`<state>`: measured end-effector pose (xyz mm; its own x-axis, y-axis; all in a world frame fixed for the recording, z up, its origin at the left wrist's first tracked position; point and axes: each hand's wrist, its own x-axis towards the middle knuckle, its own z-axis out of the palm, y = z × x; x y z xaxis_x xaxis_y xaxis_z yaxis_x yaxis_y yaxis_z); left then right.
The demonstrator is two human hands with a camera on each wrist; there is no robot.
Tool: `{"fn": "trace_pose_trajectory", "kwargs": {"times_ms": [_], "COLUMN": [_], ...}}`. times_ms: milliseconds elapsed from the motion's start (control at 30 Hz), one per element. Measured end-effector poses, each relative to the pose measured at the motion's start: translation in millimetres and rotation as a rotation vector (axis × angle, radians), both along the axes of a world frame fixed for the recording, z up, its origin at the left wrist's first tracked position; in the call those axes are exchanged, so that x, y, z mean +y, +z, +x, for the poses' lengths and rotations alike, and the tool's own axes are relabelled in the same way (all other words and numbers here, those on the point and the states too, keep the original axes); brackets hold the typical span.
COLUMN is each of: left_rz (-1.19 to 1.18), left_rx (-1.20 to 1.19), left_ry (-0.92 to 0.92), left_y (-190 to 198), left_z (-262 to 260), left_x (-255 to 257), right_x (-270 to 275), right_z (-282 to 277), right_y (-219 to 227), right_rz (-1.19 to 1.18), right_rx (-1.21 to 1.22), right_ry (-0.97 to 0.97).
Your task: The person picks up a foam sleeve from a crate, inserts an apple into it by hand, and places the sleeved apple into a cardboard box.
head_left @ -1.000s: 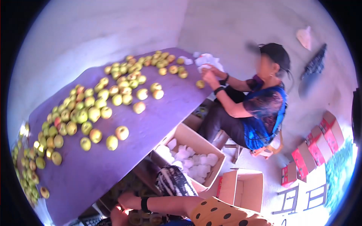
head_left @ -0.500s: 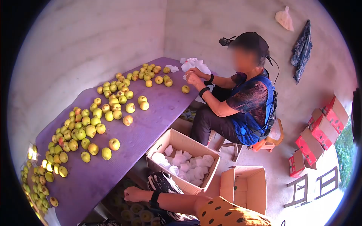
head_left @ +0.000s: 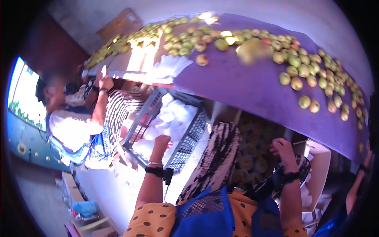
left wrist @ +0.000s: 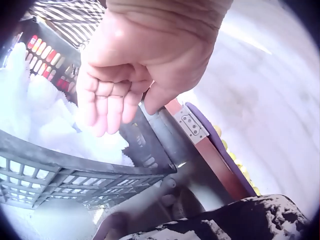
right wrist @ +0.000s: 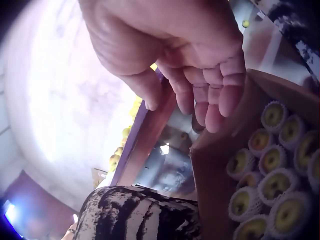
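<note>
My left hand (head_left: 161, 145) hovers at the near edge of a dark plastic crate (head_left: 188, 143) filled with white foam nets (head_left: 173, 114). In the left wrist view, its fingers (left wrist: 107, 107) hang loosely bent and hold nothing. My right hand (head_left: 282, 148) is below the purple table's edge, near a cardboard box (right wrist: 212, 185). Apples (right wrist: 275, 186) wrapped in white foam nets stand in rows inside that box. Its fingers (right wrist: 215, 95) are relaxed, with nothing in the palm.
Loose yellow-green apples (head_left: 294, 60) lie across the purple table (head_left: 237, 87). At left sits another person (head_left: 75, 126), hands raised at the table. A cardboard box (head_left: 319, 162) with white-wrapped contents stands right. My patterned trouser leg (head_left: 213, 158) lies between crate and apple box.
The head view has swung left, bringing the crate and another person into sight. My hands, close together a second ago, are now wide apart, the left by the crate.
</note>
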<state>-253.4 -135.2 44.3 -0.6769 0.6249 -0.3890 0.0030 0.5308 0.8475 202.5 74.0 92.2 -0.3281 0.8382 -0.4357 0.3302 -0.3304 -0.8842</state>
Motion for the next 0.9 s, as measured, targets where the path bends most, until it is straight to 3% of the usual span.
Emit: {"fn": "trace_pose_trajectory", "kwargs": {"times_ms": [100,167,267,367,567,667,700,800,833,900], "left_rz": [-0.085,-0.134,-0.102,-0.129,-0.269,-0.254,-0.29,-0.258,-0.332,-0.411], "left_rx": [0.023,0.09,-0.07,-0.094,-0.012,-0.12,-0.105,0.45,0.473,0.56], "left_ry": [0.046,0.091,0.14,0.119,-0.123,-0.102,-0.177,-0.686,-0.688,-0.726], "left_y": [-25.9,-14.6,-22.1,-22.1,-54.4,-57.9,-60.2,-160.1,-146.7,-157.1], "left_z": [-19.2,-19.7,-41.7,-61.3,-92.0,-83.3,-83.5,-115.4,-105.5,-96.4], "left_x": [-12.8,-11.8,-1.9,18.0,60.3,84.5,92.5,113.8,120.4,129.4], "right_x": [3.5,5.2,1.4,0.1,10.4,14.9,16.8,21.1,21.2,23.8], "right_z": [-0.6,-2.6,-10.1,-15.4,-16.4,-19.9,-19.5,-22.5,-26.3,-27.9], "right_y": [-6.0,-11.3,3.6,5.8,-7.5,-12.7,-17.4,-28.6,-24.2,-23.8], "right_rz": [-0.012,-0.004,0.032,0.021,-0.035,-0.05,-0.047,-0.035,-0.03,-0.008], "right_rx": [-0.041,-0.062,-0.112,-0.16,-0.194,-0.2,-0.193,-0.191,-0.209,-0.216], "right_ry": [0.005,0.017,0.025,0.039,0.06,0.065,0.066,0.093,0.116,0.149]}}
